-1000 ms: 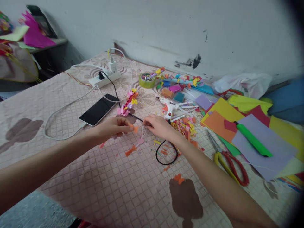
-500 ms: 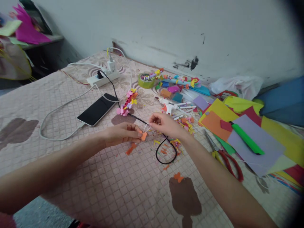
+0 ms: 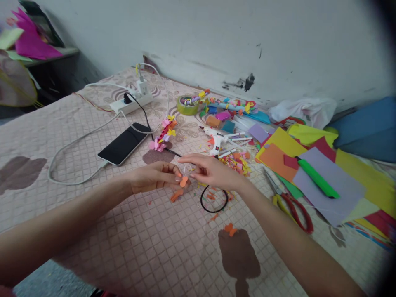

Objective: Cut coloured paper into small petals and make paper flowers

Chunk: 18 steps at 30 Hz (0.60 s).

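My left hand (image 3: 156, 177) is closed in a pinch on an orange butterfly cutout (image 3: 183, 181). Close by on its right is my right hand (image 3: 210, 170), index finger stretched out and thumb apart from it. Thin whitish strands (image 3: 187, 169) show between the two hands; whether the right fingers touch them I cannot tell. Below the left fingertips are orange scraps (image 3: 176, 195). Another orange butterfly cutout (image 3: 230, 229) lies nearer the front, on the tablecloth (image 3: 148, 243). Behind my hands is a stick decorated with pink and yellow butterflies (image 3: 163, 135).
A black cable loop (image 3: 201, 202) lies by my right wrist. Beyond it is a white glue gun (image 3: 215, 140). Scissors (image 3: 289, 202), coloured sheets (image 3: 328, 181) and a green cutter (image 3: 318, 178) are at right. A phone (image 3: 123, 144) and power strip (image 3: 131, 104) are at left.
My right hand has shifted slightly left and down, its pinch on the whitish strand loosened and its index finger stretched out. The left hand keeps hold of the orange butterfly cutout.
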### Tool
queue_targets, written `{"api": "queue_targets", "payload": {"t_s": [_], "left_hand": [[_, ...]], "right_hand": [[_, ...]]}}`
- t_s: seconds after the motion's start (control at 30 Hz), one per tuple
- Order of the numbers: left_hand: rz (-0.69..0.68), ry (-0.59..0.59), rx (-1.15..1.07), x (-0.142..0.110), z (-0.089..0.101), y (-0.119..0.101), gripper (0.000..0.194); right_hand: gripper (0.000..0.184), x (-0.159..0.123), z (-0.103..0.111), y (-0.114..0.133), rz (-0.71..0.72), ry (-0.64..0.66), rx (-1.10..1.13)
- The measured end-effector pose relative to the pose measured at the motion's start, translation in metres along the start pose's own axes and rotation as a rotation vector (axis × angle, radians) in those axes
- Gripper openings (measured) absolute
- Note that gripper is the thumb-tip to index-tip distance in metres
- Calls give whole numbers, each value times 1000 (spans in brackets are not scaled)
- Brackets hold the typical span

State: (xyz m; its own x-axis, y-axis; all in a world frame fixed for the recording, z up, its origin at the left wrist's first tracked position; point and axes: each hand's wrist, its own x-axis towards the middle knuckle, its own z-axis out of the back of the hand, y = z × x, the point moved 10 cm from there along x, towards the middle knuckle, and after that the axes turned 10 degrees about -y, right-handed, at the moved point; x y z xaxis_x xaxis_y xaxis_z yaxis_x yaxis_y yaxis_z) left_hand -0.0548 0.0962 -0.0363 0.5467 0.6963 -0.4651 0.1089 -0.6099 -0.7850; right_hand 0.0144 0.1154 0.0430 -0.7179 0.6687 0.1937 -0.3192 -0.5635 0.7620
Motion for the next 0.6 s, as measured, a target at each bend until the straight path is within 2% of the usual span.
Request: {"api": "queue_targets", "payload": {"t_s": [0.13, 0.23, 0.37, 0.6], "left_hand": [[8, -5, -13, -4, 1, 0, 10], [18, -18, -15, -8, 2, 0, 10], [28, -2, -21, -11, 0, 1, 11], [24, 24, -10, -13, -4, 2, 10]], "right_hand": [[50, 1, -7, -1, -25, -5, 3], [32, 1, -7, 2, -2, -16, -37], [13, -2, -7, 11, 96, -4, -165], [11, -9, -10, 10, 83, 20, -328]]}}
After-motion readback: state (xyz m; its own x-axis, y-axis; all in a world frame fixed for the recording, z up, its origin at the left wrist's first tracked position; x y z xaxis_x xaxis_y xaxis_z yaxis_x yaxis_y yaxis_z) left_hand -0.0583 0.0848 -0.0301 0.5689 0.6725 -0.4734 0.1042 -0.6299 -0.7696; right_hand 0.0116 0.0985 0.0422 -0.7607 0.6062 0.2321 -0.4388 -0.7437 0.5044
